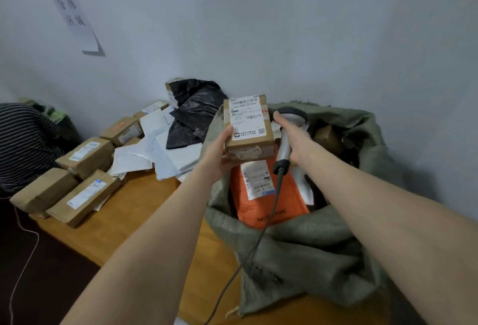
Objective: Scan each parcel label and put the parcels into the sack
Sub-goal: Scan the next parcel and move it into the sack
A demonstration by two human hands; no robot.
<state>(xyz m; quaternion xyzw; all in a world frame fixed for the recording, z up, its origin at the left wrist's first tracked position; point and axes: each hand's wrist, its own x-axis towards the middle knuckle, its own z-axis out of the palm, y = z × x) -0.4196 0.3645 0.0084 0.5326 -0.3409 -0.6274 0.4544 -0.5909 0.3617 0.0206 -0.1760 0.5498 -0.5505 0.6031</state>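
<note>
My left hand grips a small brown cardboard parcel from below and the left, its white barcode label facing me. My right hand grips the handle of a grey corded scanner just right of the parcel, its head up beside the label. Both are held over the open mouth of the green woven sack, which stands on the wooden table. Inside the sack lies an orange padded mailer with a white label, plus brown parcels deeper in.
Several brown boxes lie on the table's left side, with white mailers and a black plastic bag behind them against the wall. A person in a striped top sits at far left. The scanner's cable hangs across the sack's front.
</note>
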